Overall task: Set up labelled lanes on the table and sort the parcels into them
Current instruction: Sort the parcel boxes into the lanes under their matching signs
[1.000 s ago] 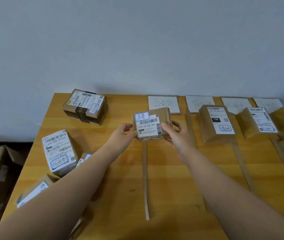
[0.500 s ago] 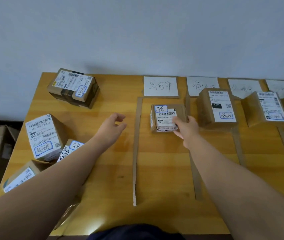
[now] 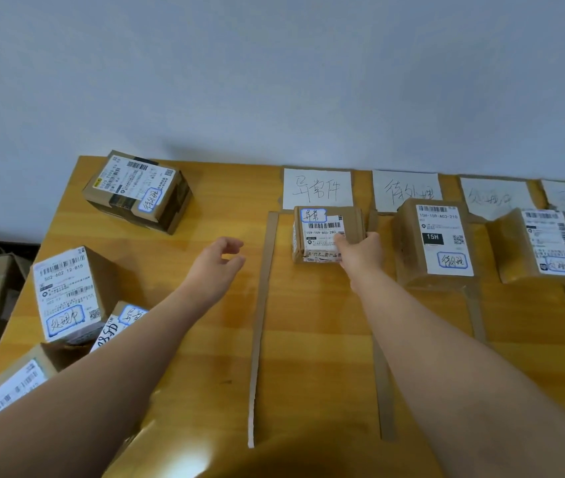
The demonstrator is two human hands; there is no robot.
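While left hand (image 3: 217,267) idles apart, right hand (image 3: 360,254) seemingly grips parcel (image 3: 320,226).

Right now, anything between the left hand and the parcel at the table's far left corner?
Nothing visible. Only tabletop lies between the left hand and the far-corner parcel. The right hand grips the first-lane parcel, well off that path.
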